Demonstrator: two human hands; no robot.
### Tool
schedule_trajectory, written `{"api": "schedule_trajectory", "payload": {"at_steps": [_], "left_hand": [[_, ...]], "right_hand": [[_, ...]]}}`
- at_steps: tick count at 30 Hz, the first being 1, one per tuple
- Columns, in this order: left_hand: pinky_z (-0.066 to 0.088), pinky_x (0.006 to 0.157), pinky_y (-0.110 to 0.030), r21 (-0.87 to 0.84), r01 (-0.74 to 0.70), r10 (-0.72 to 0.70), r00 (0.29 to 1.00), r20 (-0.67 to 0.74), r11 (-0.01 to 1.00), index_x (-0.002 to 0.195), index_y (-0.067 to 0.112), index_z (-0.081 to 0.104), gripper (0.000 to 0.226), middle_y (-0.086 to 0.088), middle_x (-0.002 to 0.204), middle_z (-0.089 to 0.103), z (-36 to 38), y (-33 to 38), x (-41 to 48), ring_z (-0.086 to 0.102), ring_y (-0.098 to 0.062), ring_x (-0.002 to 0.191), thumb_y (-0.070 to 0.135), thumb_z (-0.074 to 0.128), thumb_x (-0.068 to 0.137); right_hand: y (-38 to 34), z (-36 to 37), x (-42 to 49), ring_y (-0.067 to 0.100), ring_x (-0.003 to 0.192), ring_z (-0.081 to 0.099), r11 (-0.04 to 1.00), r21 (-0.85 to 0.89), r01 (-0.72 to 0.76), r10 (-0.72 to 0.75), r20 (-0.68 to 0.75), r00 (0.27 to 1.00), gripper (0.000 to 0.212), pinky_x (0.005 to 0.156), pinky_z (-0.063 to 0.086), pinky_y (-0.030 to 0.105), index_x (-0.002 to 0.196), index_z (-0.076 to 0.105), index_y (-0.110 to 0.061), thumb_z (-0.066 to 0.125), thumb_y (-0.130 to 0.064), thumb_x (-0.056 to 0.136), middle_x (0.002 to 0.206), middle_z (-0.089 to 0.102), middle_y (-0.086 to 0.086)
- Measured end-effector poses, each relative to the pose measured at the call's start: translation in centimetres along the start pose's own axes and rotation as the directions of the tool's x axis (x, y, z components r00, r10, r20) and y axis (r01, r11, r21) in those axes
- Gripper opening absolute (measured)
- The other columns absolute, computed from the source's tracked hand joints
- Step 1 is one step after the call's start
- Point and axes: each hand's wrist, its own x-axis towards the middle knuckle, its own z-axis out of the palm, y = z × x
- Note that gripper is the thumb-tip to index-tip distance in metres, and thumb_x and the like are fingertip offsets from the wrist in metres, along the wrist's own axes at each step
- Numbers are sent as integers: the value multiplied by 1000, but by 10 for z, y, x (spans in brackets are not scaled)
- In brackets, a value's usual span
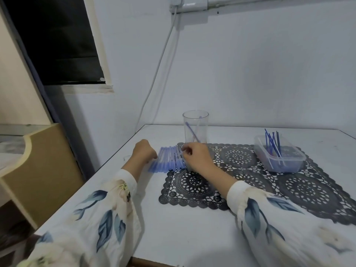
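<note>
White flat desk [173, 228]: left edge runs diagonally from the far corner to near left, with a drop to a tan wooden shelf unit [38, 160] beside it. The far edge butts a pale blue wall [250, 74]. Bare desk lies open near, between the sleeves; there is a narrow strip left of the hands.

A black lace plastic placemat [250, 182] covers centre to right, its scalloped edge lying flat.

A row of pale blue see-through plastic pens [167, 158] lies side by side at the mat's far-left corner, mostly on bare desk. The left hand [145, 151] is curled like a fist, touching the row's left end; whether it holds anything, cannot tell. The right hand [196, 157] pinches the far tip of the rightmost pen [180, 155]; blurred.

A clear round plastic cup [195, 116] stands upright just beyond the right hand, with thin blue refill sticks [191, 132] leaning inside. A clear rectangular plastic tub [300, 155] sits far right on the mat, well apart from the hands, with a bunch of dark blue refill sticks [271, 141] poking above its rim.

A white cable [159, 64] hangs down the wall.
</note>
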Motion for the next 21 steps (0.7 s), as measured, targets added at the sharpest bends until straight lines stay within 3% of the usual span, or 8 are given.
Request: {"api": "schedule_trajectory", "payload": {"at_steps": [3,5,8,11,13,15,18,21], "left_hand": [[57,73,-35,48,-24,24,1000,-13,999,89,2,60,31,-15,93,65,2,1,-2,65,-29,81,11,77,65],[53,72,-32,100,-36,41,998,-53,994,85,3,55,19,-16,98,64,2,2,-6,63,-31,86,9,68,73],[48,74,-34,137,-47,62,992,-109,989,93,2,52,13,-18,105,59,4,4,-8,59,-33,95,10,57,84],[47,74,-33,118,-59,72,992,-106,991,90,4,48,11,-18,106,59,3,4,-7,59,-34,96,10,56,85],[53,76,-33,57,-40,46,993,-112,998,90,2,51,14,-18,102,61,-3,4,-6,62,-35,91,11,58,83],[57,73,-39,-27,-18,14,990,-141,999,85,2,53,12,-17,94,64,-13,9,-3,65,-33,80,7,60,77],[59,57,-39,-209,-30,-1,989,-145,977,89,0,59,17,-16,86,65,-33,29,-1,66,-30,68,-3,62,72],[58,62,-40,-413,-110,47,986,-158,904,85,0,63,14,-16,86,66,-51,57,-6,67,-31,75,-5,67,73]], "right_hand": [[2,6,0,18,76,61,991,-133,-23,40,127,991,20,86,50,33,99,70,-5,54,-8,87,93,69,9],[3,9,1,19,80,62,977,-211,-36,69,152,986,18,89,49,34,96,70,-4,56,-8,85,93,69,10],[3,10,2,21,85,63,959,-267,-98,150,183,972,22,80,53,29,103,65,-1,59,-3,83,98,66,11],[-3,3,2,21,77,57,928,-354,-121,211,229,950,36,67,50,26,119,54,4,55,0,84,87,61,9],[-7,-4,2,21,76,52,910,-396,-122,242,270,932,41,56,43,24,127,45,4,51,-1,86,78,52,5],[-8,-13,3,21,79,52,902,-411,-133,272,301,914,39,54,42,23,127,44,2,49,-3,89,82,53,5],[-11,-29,7,24,90,60,916,-371,-151,271,298,915,27,74,53,31,115,56,-2,50,-10,90,104,62,10],[-18,-49,16,24,92,61,959,-221,-177,234,272,933,26,83,53,35,114,60,-5,53,-13,91,109,61,10]]}}
